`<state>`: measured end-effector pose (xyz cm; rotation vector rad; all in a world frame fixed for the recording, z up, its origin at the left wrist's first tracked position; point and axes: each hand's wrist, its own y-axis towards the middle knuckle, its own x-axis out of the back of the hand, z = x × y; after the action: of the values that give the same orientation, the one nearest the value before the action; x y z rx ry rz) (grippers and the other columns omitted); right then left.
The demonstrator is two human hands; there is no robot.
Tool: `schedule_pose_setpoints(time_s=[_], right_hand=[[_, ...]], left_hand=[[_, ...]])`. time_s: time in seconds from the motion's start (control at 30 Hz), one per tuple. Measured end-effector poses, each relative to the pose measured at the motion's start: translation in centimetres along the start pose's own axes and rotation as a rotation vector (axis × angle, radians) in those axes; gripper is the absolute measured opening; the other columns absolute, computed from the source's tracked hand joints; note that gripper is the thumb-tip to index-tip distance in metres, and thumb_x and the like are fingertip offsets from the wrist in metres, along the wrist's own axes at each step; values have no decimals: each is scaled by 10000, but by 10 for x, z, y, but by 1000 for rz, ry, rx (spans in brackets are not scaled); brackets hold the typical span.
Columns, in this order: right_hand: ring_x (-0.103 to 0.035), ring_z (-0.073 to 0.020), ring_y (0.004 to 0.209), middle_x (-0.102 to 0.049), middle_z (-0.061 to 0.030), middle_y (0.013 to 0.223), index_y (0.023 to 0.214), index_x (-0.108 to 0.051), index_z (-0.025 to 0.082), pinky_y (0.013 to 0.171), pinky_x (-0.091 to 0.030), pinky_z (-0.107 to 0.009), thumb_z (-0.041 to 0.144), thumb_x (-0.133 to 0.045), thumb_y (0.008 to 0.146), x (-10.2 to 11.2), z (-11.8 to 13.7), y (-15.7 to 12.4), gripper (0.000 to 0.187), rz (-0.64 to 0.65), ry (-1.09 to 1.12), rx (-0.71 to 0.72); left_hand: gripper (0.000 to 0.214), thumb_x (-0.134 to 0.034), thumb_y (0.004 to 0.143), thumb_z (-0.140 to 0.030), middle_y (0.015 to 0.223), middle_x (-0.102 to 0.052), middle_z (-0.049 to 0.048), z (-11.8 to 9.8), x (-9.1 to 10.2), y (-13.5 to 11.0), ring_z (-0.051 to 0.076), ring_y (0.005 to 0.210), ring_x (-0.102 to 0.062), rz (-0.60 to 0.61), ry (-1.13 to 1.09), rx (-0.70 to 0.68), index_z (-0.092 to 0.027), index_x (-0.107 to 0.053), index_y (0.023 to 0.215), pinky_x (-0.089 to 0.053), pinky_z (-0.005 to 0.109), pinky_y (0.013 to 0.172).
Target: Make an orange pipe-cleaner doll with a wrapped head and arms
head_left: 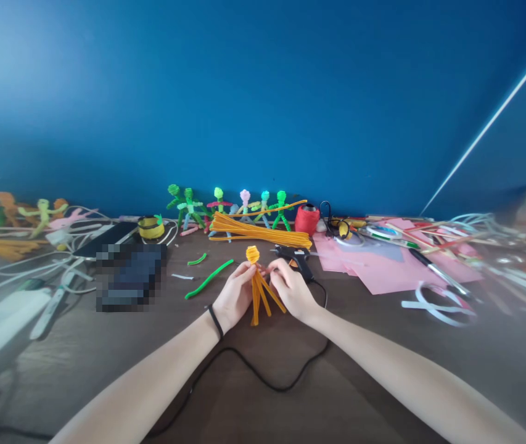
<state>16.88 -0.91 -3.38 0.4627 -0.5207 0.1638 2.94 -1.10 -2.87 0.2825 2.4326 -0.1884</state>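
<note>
Between my hands is an orange pipe-cleaner figure, its coiled round head at the top and several loose stems spreading downward. My left hand grips it just below the head, thumb and fingers closed. From the other side, my right hand pinches at the figure's neck; its fingertips are partly hidden, and one orange stem runs beside them. A black glue gun lies right behind my right hand. To the left of my hands are a bright green pipe cleaner and a shorter green piece.
Orange pipe cleaners lie in a bundle before several finished figures along the blue wall. A blurred dark phone-like block is left, pink paper right. The black cord loops across the table in front.
</note>
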Motion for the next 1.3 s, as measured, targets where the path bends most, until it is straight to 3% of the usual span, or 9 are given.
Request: schedule_pose_setpoints(time_s=[0.1,0.27,0.4,0.63,0.83,1.0,1.13,1.3], right_hand=[[-506,-136,544,-503,37,576,857,-434,200,577,-382,-247,155,-347,792,0,-4,3,117,-78,-1,-54],[-495,-173,759,-557,-28,763,741,-504,187,716,-395,-296,89,-402,725,-2,-7,4,142,-159,-273,54],[-467,-208,876,-577,-73,907,804,-573,168,816,-391,-350,69,-431,719,-5,-10,2,193,-21,-515,162],[-422,-217,1053,-550,-119,1123,1052,-554,92,932,-377,-339,34,-367,775,-10,-12,3,340,121,-603,283],[-474,-222,984,-581,-131,1005,929,-602,87,912,-389,-332,95,-396,801,-13,-4,11,242,189,-670,326],[-490,-226,910,-525,-146,1032,985,-565,72,828,-430,-327,57,-416,756,-13,-3,15,274,172,-745,261],[-494,-223,811,-544,-129,911,910,-580,96,757,-438,-323,27,-425,732,-13,-6,21,246,209,-814,222],[-478,-188,784,-512,-80,810,732,-538,147,704,-421,-285,23,-447,699,-15,-8,36,158,200,-626,150]], left_hand=[[64,-595,715,-191,660,-573,-15,1,1,2,97,615,-557,-46,-28,-17,-160,-540,718,-432,227,631],[74,-558,746,-225,591,-498,-27,0,-2,-1,75,526,-503,-46,-6,-7,-155,-541,765,-402,205,539],[94,-562,742,-243,590,-482,-32,2,-3,-2,56,465,-451,-17,44,-40,-161,-531,776,-346,190,470],[108,-579,723,-216,597,-462,-36,4,0,2,39,451,-396,17,14,-50,-154,-492,711,-310,183,456],[143,-588,713,-218,615,-456,-30,5,-1,2,35,460,-381,29,-2,-58,-147,-472,668,-311,177,453],[128,-591,711,-219,611,-456,-27,5,0,1,40,465,-387,-1,-12,-61,-145,-493,675,-325,176,458],[110,-578,723,-234,598,-456,-20,4,1,2,41,461,-388,8,-23,-35,-131,-537,719,-317,169,440],[109,-552,742,-227,585,-464,-16,3,0,2,32,435,-372,34,-28,-38,-123,-538,710,-291,160,419]])
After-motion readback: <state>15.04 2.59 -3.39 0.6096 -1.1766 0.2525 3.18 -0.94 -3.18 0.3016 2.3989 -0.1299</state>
